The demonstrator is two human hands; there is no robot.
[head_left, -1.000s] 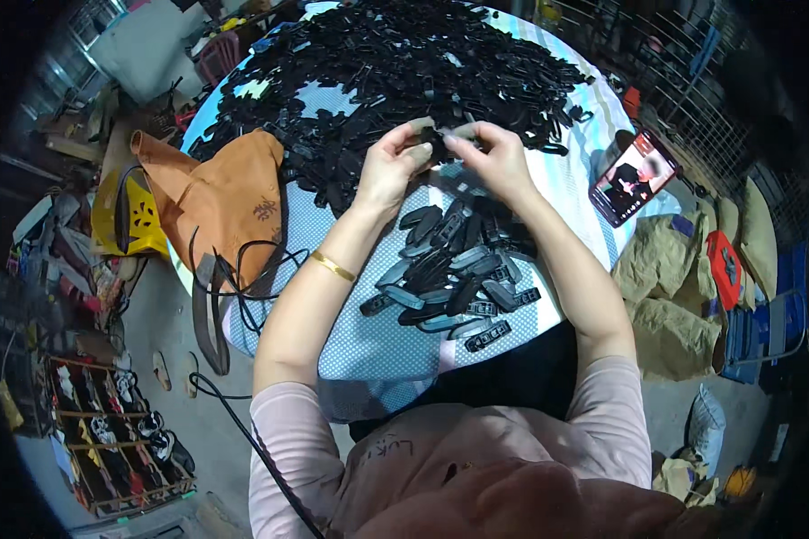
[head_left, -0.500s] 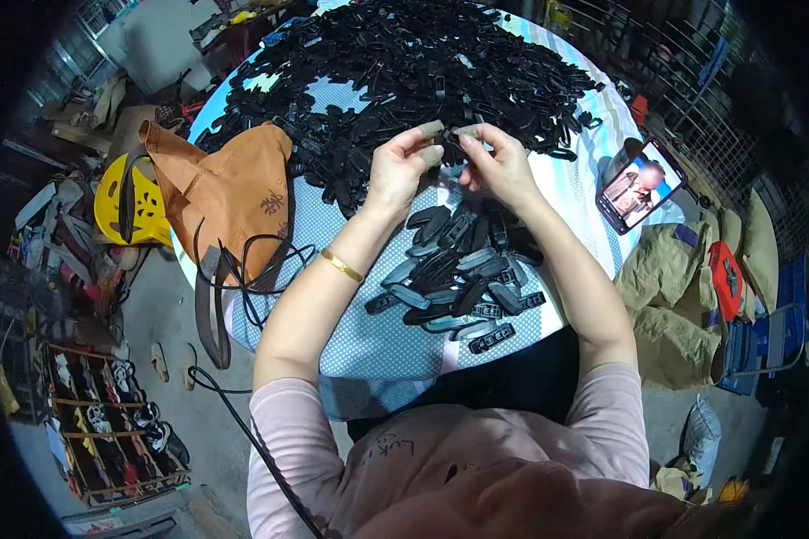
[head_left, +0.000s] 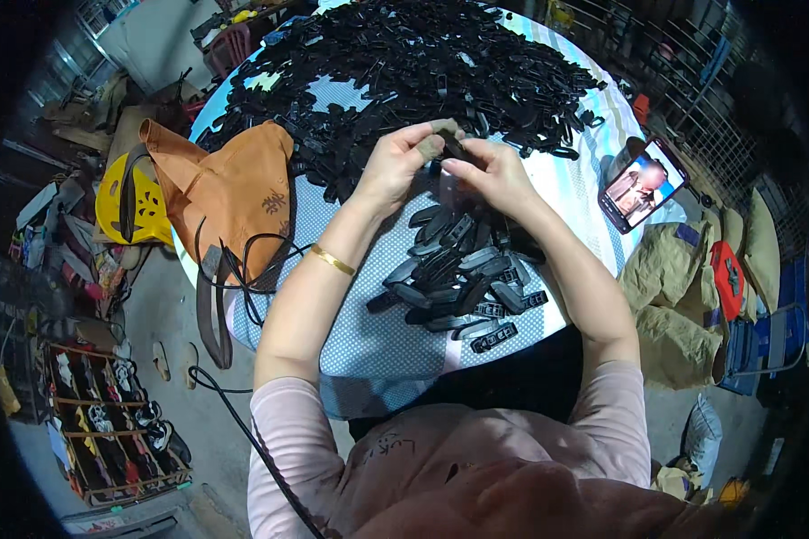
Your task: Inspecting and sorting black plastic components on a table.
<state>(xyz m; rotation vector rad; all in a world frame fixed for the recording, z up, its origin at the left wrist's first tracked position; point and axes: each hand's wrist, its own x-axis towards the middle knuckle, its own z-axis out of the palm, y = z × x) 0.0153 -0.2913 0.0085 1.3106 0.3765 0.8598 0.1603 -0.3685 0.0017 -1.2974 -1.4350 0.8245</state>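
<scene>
My left hand (head_left: 395, 163) and my right hand (head_left: 487, 172) meet above the middle of a round table (head_left: 377, 350) with a pale dotted cloth. Together they pinch one small black plastic piece (head_left: 449, 144) between thumbs and fingertips. Beyond the hands a big heap of black plastic parts (head_left: 422, 63) covers the far half of the table. Just under my wrists lies a smaller pile of black plastic pieces (head_left: 463, 278), spread toward the near edge. A gold bangle (head_left: 332, 260) is on my left forearm.
An orange-brown leather bag (head_left: 229, 193) with a dark strap lies at the table's left edge. A phone (head_left: 643, 184) with a lit screen rests at the right edge. A yellow stool (head_left: 130, 202) and a shoe rack (head_left: 108, 422) stand on the floor left; bundled sacks sit right.
Both hands stay together over the table's middle, working the same small black piece; fingers shift slightly. The piles have not moved.
</scene>
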